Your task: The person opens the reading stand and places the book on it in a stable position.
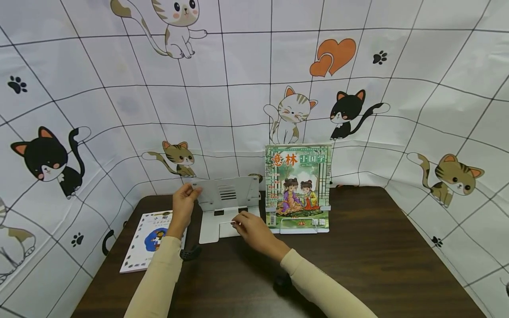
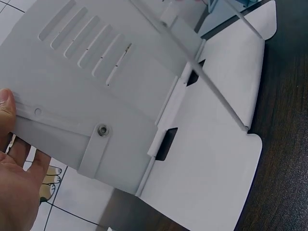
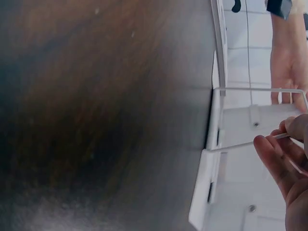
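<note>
A white folding book stand [image 1: 227, 194] sits on the dark table [image 1: 358, 265] with its slotted back panel [image 2: 91, 72] raised. My left hand [image 1: 192, 193] grips that panel's upper left edge, with the thumb [image 2: 5, 108] on its front face. My right hand [image 1: 237, 221] reaches over the stand's base [image 2: 216, 163] and pinches the thin wire page holder [image 3: 260, 89] between thumb and fingers [image 3: 272, 154]. The wire stands lifted off the base [image 3: 204, 192]. My left hand [image 3: 288, 62] also shows behind the stand in the right wrist view.
A second stand just to the right holds an upright green children's magazine [image 1: 298, 185]. Another booklet [image 1: 151, 238] lies flat at the table's left edge. A cat-print cloth [image 1: 119, 110] walls in the table behind and at both sides.
</note>
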`<action>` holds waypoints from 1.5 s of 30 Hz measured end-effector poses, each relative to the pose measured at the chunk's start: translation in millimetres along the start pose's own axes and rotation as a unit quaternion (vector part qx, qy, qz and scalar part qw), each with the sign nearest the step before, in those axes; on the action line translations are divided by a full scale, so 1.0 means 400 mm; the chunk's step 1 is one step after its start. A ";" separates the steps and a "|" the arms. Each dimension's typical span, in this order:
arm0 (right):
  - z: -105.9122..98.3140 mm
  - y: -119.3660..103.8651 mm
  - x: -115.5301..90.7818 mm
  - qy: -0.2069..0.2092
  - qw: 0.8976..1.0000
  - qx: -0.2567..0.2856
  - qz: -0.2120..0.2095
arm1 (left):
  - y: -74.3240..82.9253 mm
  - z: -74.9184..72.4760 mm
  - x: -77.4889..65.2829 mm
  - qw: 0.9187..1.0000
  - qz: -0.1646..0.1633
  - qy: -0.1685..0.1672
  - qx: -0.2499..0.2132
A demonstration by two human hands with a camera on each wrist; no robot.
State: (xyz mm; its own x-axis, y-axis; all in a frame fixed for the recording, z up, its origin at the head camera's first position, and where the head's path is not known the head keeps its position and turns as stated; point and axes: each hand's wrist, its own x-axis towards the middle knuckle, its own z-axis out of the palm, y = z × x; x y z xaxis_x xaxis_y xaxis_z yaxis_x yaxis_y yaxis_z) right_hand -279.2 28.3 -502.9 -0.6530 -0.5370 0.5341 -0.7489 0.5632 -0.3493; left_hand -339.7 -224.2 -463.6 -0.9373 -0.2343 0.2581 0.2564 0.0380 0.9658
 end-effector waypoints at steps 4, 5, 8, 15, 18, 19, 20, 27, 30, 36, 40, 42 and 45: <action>0.012 0.023 0.005 -0.011 0.995 0.065 0.074 | -0.020 -0.002 0.007 1.000 0.014 0.003 0.002; 0.015 0.029 0.007 -0.017 0.993 0.076 0.091 | -0.023 -0.002 0.007 1.000 0.018 0.004 0.004; 0.029 0.048 0.011 -0.045 0.987 0.088 0.124 | -0.028 -0.001 0.005 1.000 0.028 0.010 0.007; 0.045 0.074 0.020 -0.085 0.974 0.122 0.172 | -0.031 -0.006 -0.012 1.000 0.021 0.009 0.009; 0.045 0.077 0.023 -0.090 0.967 0.141 0.191 | -0.032 -0.006 -0.023 1.000 0.008 0.003 0.008; 0.045 0.078 0.023 -0.090 0.965 0.147 0.198 | -0.032 -0.006 -0.026 1.000 0.004 0.001 0.007; 0.045 0.079 0.024 -0.091 0.962 0.152 0.206 | -0.032 -0.007 -0.030 1.000 -0.001 0.000 0.008; 0.049 0.085 0.022 -0.091 0.955 0.169 0.227 | -0.051 -0.020 -0.048 1.000 0.001 -0.014 0.015; 0.049 0.086 0.020 -0.090 0.954 0.175 0.225 | -0.060 -0.026 -0.055 1.000 0.014 -0.020 0.013; 0.052 0.086 0.020 -0.085 0.954 0.178 0.225 | -0.069 -0.032 -0.065 0.999 0.029 -0.027 0.001; 0.050 0.082 0.021 -0.082 0.955 0.177 0.223 | -0.071 -0.034 -0.068 0.999 0.026 -0.024 0.003; 0.044 0.079 0.020 -0.075 0.955 0.178 0.223 | -0.069 -0.033 -0.071 0.999 0.027 -0.026 -0.001; 0.030 0.070 0.018 -0.048 0.959 0.177 0.217 | -0.066 -0.035 -0.073 0.999 0.033 -0.031 -0.007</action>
State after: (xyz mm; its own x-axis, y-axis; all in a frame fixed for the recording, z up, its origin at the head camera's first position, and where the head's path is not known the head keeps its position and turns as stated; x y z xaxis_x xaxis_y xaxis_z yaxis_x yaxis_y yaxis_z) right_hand -306.3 32.8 -518.2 -0.9067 -0.3645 0.2123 -0.3845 0.5072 -0.7713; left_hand -315.8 -231.9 -497.1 -0.9311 -0.1711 0.3220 0.3203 0.0382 0.9465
